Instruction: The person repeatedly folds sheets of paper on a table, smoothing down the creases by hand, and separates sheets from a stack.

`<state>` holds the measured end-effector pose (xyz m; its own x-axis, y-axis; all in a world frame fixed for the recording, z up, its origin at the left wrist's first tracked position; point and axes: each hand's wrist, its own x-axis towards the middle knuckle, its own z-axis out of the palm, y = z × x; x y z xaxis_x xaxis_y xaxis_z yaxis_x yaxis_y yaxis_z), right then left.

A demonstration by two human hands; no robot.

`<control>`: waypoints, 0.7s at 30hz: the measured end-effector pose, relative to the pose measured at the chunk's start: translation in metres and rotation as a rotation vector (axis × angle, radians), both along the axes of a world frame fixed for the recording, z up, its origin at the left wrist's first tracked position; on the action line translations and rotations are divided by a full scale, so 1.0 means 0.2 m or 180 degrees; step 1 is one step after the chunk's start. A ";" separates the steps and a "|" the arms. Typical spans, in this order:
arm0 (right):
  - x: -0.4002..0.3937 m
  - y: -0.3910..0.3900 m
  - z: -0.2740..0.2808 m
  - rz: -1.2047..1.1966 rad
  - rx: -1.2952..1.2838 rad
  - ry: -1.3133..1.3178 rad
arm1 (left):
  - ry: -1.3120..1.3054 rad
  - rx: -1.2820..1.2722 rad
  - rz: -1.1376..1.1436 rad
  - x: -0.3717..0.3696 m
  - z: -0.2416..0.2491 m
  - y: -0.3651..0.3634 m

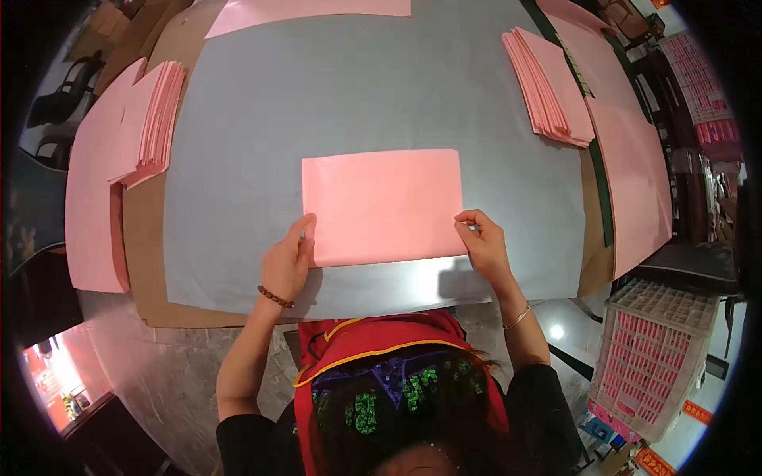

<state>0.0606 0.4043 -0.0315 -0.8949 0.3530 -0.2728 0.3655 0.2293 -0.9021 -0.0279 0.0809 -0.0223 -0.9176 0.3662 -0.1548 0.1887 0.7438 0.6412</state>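
A pink sheet of paper (381,205) lies flat on the grey mat (333,103) in front of me. My left hand (287,260) pinches its near left corner, with the thumb on top of the sheet. At the near right corner my right hand (482,242) grips the edge the same way. Both wrists carry bracelets.
A stack of folded pink sheets (151,119) sits at the left over larger pink sheets (91,214). Another pink stack (548,83) lies at the right, beside long pink sheets (631,178). More pink paper (309,9) lies at the far edge. A white crate (651,349) stands lower right.
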 end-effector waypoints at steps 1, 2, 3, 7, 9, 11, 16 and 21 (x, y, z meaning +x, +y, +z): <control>0.00 0.00 0.00 -0.0026 -0.0027 0.0000 | -0.0302 0.0136 0.0058 0.00 0.01 -0.01; 0.00 0.00 0.00 -0.0039 -0.0058 -0.0002 | -0.0309 0.0127 0.0095 0.00 0.00 -0.02; 0.00 0.00 -0.01 0.0009 -0.0078 -0.0013 | -0.0549 0.0650 0.0143 0.00 -0.02 -0.04; 0.01 0.01 -0.04 0.0068 -0.0173 0.0178 | -0.1024 0.1222 0.0269 0.03 0.00 -0.08; 0.00 -0.01 0.00 -0.0041 0.0116 -0.0054 | -0.0999 0.1210 0.0285 0.05 0.00 -0.09; 0.01 0.00 -0.01 -0.0006 0.0075 -0.0125 | -0.1559 0.1295 0.0377 0.06 0.05 -0.08; 0.01 -0.02 0.00 -0.0063 0.0171 0.0128 | -0.2050 0.1842 0.0665 0.08 0.03 -0.05; 0.01 -0.08 0.04 -0.0067 0.0207 0.0154 | -0.1265 0.1767 0.0946 0.03 0.05 -0.06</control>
